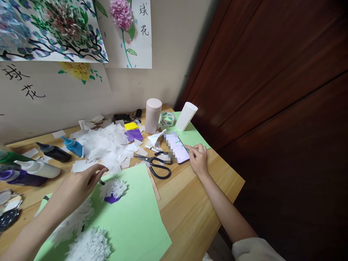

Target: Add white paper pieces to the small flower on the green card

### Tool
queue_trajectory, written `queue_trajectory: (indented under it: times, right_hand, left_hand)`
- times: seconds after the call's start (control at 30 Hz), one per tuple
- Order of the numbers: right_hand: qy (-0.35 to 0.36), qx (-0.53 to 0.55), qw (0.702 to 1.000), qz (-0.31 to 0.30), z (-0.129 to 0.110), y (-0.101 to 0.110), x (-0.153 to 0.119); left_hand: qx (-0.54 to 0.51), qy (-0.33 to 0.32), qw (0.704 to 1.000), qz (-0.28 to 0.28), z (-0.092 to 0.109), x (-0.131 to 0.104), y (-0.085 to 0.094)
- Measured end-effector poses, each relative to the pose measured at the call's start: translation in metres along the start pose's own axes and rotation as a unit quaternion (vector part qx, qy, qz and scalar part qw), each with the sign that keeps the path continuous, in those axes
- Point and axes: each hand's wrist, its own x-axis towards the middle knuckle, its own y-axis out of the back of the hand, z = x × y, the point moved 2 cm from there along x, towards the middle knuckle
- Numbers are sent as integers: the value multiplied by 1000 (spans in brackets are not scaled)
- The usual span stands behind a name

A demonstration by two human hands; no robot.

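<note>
My left hand hovers over the left part of a light green sheet, its fingers bent and close together; whatever they may hold is hidden. Just beyond its fingertips sits a small white ruffled paper flower with a purple piece at its base. Larger white paper flowers lie nearer to me, one partly behind my forearm. At the right, my right hand reaches to a smartphone lying on the table, index finger stretched to its lit screen and the other fingers curled, holding nothing.
Black-handled scissors and a wooden stick lie beside the sheet. White paper scraps spread behind it. Paint bottles stand or lie at left. A pale cup, tape roll and white container are at the back.
</note>
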Motion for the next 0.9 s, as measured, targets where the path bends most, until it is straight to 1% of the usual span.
queue_trajectory:
  times: [0.1, 0.2, 0.37, 0.47, 0.6, 0.9]
  right_hand:
    - [16, -2, 1000, 20, 8, 12, -11]
    - [38, -8, 999, 25, 13, 18, -20]
    - [64, -29, 998, 3, 11, 14, -20]
    - [64, -30, 997, -12, 11, 13, -17]
    - [50, -14, 999, -3, 11, 14, -17]
    - [47, -5, 999, -2, 10, 13, -16]
  left_hand:
    - [6, 3, 1000, 2, 0, 1, 0]
    - [15, -4, 1000, 8, 0, 1, -1]
    - [15, -3, 1000, 1, 2, -1, -2]
    - [15, -3, 1000, -3, 3, -2, -1]
    - [21, -3, 1000, 4, 2, -3, 1]
    - [11, -10, 1000, 10, 2, -5, 2]
